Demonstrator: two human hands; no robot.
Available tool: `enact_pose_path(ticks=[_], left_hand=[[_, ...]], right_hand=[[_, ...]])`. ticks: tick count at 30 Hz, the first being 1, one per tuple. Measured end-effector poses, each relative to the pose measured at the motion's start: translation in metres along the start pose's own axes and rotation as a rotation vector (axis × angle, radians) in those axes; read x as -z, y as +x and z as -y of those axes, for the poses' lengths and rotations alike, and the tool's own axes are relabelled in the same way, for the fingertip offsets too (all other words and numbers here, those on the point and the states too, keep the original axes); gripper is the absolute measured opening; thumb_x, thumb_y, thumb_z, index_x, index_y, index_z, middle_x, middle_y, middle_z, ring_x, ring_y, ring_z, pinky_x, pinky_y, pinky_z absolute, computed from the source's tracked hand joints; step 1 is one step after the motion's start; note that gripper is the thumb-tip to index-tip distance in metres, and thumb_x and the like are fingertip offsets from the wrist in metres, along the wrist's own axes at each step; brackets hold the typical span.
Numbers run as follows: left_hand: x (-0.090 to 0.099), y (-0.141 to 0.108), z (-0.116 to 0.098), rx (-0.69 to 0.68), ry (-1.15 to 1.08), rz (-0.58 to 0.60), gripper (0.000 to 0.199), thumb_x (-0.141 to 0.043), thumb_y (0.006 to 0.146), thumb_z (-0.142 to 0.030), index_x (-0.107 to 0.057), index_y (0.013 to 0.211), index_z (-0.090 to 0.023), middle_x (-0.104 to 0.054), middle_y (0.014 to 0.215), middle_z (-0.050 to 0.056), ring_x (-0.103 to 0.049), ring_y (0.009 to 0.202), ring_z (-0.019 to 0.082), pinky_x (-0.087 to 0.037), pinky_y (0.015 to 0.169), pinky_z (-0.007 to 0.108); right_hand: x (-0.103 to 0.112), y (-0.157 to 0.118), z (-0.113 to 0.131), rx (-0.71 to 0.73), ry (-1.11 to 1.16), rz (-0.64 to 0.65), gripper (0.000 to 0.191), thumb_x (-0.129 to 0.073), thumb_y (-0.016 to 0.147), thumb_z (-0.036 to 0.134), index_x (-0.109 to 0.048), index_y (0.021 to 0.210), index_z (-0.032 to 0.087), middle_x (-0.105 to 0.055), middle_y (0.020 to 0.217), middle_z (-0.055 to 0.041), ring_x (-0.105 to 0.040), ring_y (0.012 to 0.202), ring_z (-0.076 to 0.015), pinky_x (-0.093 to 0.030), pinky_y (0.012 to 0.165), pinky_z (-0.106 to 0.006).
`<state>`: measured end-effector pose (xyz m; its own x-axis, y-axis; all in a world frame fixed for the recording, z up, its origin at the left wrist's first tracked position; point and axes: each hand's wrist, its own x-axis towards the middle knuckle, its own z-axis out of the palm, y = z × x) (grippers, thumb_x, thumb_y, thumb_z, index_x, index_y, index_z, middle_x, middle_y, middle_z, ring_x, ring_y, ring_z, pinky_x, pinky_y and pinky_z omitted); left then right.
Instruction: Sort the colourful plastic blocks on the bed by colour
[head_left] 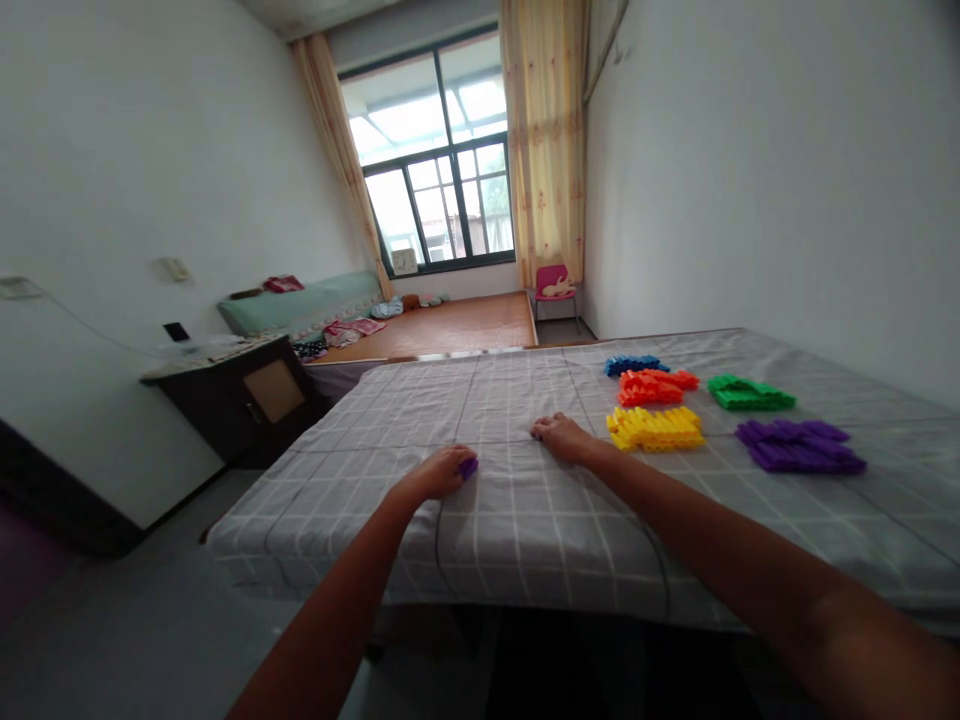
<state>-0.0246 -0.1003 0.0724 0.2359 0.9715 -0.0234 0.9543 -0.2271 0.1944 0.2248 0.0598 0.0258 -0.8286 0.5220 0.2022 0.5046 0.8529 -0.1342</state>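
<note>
My left hand (448, 470) is closed on a small purple piece (469, 467) just above the checked cloth, near the middle of the table. To its right, my right hand (556, 436) rests low over the cloth with its fingers bent; whether anything is under the fingertips cannot be seen. Right of that hand lie piles of plastic pieces: yellow (656, 429), orange (656, 386), blue (636, 365), green (750, 392) and purple (801, 446). The yellow pile is nearest to my right hand.
The pieces lie on a table with a grey checked cloth (337, 500). Behind it is a bed (465, 325) below a window. A dark cabinet (262, 395) stands at the left, a pink chair (553, 283) at the back. A white wall borders the right side.
</note>
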Motion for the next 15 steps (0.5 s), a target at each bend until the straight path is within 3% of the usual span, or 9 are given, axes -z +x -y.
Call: enact_pose_path(ticks=[3, 8, 11, 15], left_hand=[[-0.002, 0.008, -0.002, 0.083, -0.016, -0.024, 0.037, -0.057, 0.069, -0.014, -0.065, 0.105, -0.020, -0.068, 0.105, 0.006, -0.063, 0.092, 0.020, -0.047, 0.085, 0.029], [-0.008, 0.031, -0.021, 0.116, -0.068, -0.148, 0.038, -0.061, 0.074, -0.023, -0.062, 0.112, -0.020, -0.068, 0.100, 0.005, -0.064, 0.084, 0.017, -0.049, 0.079, 0.028], [-0.007, 0.049, -0.046, 0.075, -0.090, -0.265, 0.027, -0.059, 0.075, -0.023, -0.064, 0.101, -0.020, -0.066, 0.094, 0.003, -0.063, 0.079, 0.015, -0.050, 0.078, 0.028], [-0.004, 0.078, -0.088, -0.004, -0.183, -0.354, 0.028, -0.061, 0.074, -0.021, -0.064, 0.101, -0.020, -0.063, 0.090, 0.003, -0.062, 0.077, 0.013, -0.054, 0.074, 0.027]], right_hand=[[0.007, -0.012, 0.006, 0.104, 0.011, -0.069, 0.029, -0.050, 0.086, 0.010, -0.069, 0.107, 0.020, -0.067, 0.113, -0.0100, -0.059, 0.099, -0.0210, -0.043, 0.091, -0.034], [0.034, -0.045, 0.009, 0.110, 0.145, -0.353, 0.035, -0.058, 0.082, 0.013, -0.064, 0.116, 0.018, -0.065, 0.119, -0.0112, -0.056, 0.109, -0.0233, -0.044, 0.096, -0.039], [0.048, -0.076, -0.008, 0.064, 0.279, -0.474, 0.034, -0.059, 0.080, 0.016, -0.064, 0.113, 0.018, -0.067, 0.112, -0.0102, -0.058, 0.105, -0.0229, -0.047, 0.094, -0.041], [0.060, -0.129, -0.053, -0.119, 0.442, -0.549, 0.033, -0.059, 0.078, 0.023, -0.064, 0.111, 0.020, -0.068, 0.104, -0.0082, -0.063, 0.093, -0.0213, -0.054, 0.083, -0.039]])
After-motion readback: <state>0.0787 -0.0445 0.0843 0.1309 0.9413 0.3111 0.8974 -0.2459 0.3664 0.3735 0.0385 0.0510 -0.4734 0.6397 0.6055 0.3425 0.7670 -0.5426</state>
